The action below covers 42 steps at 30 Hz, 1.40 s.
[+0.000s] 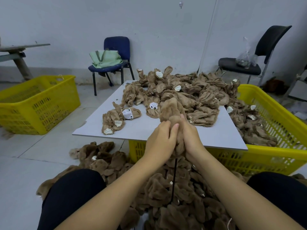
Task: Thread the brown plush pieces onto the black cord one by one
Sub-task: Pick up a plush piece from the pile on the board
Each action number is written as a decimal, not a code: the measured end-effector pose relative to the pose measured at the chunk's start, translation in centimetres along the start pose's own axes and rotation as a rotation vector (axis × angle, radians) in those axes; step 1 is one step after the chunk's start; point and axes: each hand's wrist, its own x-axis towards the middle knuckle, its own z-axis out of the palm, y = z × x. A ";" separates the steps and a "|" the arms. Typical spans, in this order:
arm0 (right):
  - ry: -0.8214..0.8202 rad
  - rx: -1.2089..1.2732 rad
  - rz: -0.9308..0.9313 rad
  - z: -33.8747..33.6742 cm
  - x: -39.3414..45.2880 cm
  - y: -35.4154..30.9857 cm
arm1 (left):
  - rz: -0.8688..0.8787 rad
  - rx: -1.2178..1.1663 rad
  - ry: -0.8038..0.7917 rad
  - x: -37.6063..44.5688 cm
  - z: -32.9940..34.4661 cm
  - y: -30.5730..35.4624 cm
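The left hand (160, 140) and the right hand (191, 138) meet over the near edge of the grey surface (216, 138). Their fingers curl around one brown plush piece (172, 110). The black cord (174, 178) hangs below them. A plush pile (191, 93) covers the surface. Yellow baskets (38, 103) and chairs (116, 55) stand before a pale wall.

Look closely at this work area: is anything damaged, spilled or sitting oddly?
Yes. The grey board serving as a tabletop has a chipped, ragged notch in its near left edge. It merely rests on a yellow basket. Plush pieces spill off its right side into that basket. Both hands grip one piece over the black cord.
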 end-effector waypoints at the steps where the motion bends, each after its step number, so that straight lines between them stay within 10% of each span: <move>1: 0.006 0.049 0.010 0.0 0.0 0.0 | 0.043 0.021 0.008 -0.1 0.1 0.1; 10: 0.001 0.223 0.018 -0.3 -0.6 -0.4 | -0.027 -0.419 -0.030 -0.8 1.2 -0.4; 37: -0.015 0.037 -0.374 -1.1 -1.5 -1.3 | 0.359 0.007 0.235 -1.3 1.3 1.8; 42: -0.041 -0.074 -0.286 -1.3 -1.6 1.0 | 0.129 0.055 0.087 -1.9 3.0 0.3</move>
